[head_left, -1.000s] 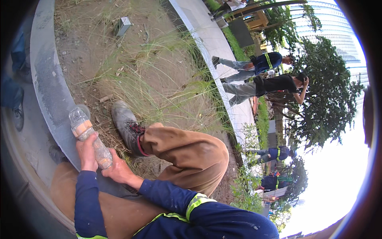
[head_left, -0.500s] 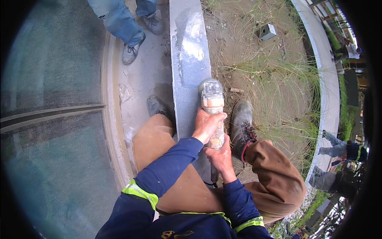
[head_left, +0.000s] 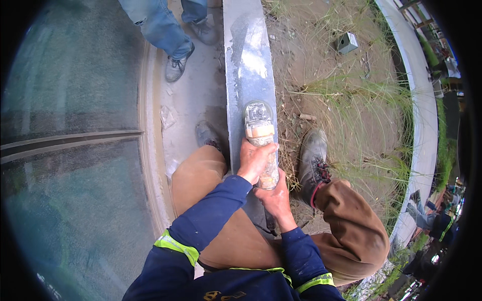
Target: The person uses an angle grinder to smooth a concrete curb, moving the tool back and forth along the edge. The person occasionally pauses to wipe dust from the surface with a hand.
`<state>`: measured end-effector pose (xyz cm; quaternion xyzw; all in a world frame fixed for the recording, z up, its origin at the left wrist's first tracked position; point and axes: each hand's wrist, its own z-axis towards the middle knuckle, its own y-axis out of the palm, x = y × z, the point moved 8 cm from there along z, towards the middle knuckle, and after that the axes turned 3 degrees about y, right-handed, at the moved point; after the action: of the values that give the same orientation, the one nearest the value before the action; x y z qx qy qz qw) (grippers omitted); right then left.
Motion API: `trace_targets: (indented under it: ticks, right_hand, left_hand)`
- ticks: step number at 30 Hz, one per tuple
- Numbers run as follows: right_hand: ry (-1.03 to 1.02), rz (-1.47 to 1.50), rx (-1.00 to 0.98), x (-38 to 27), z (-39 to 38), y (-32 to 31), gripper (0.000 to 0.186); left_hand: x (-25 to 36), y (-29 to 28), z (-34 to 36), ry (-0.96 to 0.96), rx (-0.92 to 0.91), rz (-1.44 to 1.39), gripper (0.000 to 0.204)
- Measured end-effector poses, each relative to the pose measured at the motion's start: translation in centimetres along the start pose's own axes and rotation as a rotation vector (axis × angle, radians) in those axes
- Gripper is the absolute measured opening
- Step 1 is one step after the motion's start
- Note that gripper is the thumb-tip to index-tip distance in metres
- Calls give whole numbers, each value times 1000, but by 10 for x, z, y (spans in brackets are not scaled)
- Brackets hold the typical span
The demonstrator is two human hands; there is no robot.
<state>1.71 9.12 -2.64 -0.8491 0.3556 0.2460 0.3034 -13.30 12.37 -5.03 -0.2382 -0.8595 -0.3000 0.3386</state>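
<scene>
A dust-caked angle grinder (head_left: 260, 131) rests with its round head on a long grey stone slab (head_left: 250, 85). My left hand (head_left: 254, 159) is wrapped round the grinder's body just behind the head. Behind it, my right hand (head_left: 275, 195) grips the rear end, where a dark cord runs back toward me. The grinding disc is mostly hidden under the head. A wet-looking, shiny patch covers the slab ahead of the tool. I straddle the slab, one boot (head_left: 314, 158) on its right.
Another person's shoes (head_left: 178, 65) stand at the far left of the slab. A dusty glass pane (head_left: 75, 200) borders the left side. On the right are dirt, tall grass, a small grey block (head_left: 347, 43) and a pale curb (head_left: 420, 125). People are at the far right.
The grinder has shifted left across the slab, from its right edge toward the middle, with both hands still holding it. The whole view has swung slightly.
</scene>
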Motion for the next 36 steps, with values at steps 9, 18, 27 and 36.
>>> trace_targets:
  ticks: [9, 18, 27, 36]
  right_hand:
    - [-25, 45, 35, -8, -7, -7, 93]
    - [-29, 43, 33, -4, -6, -4, 90]
    - [-11, -26, -20, -18, -1, 10, 92]
    - [64, 77, 86, -2, -4, -22, 89]
  left_hand:
    - [-7, 8, 3, -40, -67, 4, 43]
    - [-4, 6, 2, -15, -37, 13, 52]
    - [13, -11, 3, 26, -14, 10, 32]
    - [-16, 33, 9, -31, -98, 85, 57]
